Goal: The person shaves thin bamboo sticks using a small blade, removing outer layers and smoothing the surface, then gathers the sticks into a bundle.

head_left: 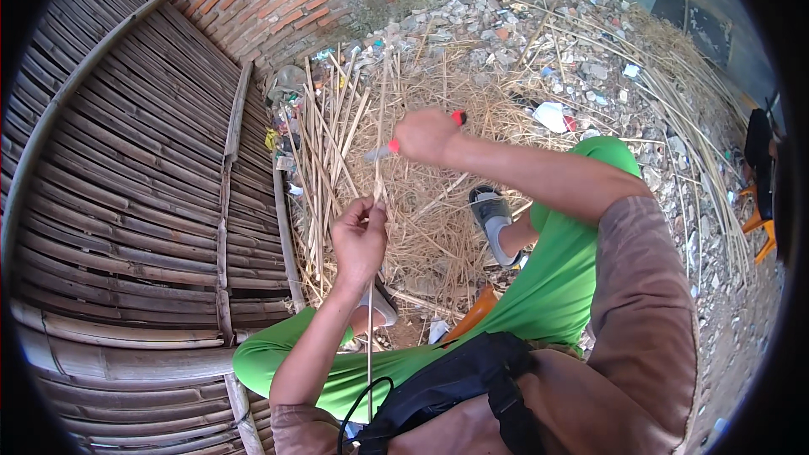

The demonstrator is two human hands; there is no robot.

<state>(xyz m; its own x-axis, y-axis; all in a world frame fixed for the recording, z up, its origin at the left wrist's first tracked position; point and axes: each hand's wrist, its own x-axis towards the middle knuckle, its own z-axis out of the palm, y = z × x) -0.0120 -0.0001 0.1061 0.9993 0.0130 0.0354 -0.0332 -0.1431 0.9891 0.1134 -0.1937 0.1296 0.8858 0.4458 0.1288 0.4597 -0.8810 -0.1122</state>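
My left hand (pixel 361 240) pinches a long, thin bamboo strip (pixel 370 345) between thumb and fingers. The strip runs from near my lap, up through the hand and away toward the brick wall. My right hand (pixel 424 133) is closed around the handle of a knife (pixel 393 146), red with a black end. Its grey blade points left and lies across the strip, a little beyond my left hand. Pale shavings curl on the strip between blade and fingers. More cut bamboo strips (pixel 337 131) lie in a loose pile left of the knife.
Bamboo shavings (pixel 438 261) cover the ground between my feet. A slatted bamboo structure (pixel 152 177) stands close on my left. Rubble and litter (pixel 581 67) spread beyond, up to a brick wall (pixel 278 0). Long strips (pixel 699 126) lie at right, near an orange chair (pixel 763 232).
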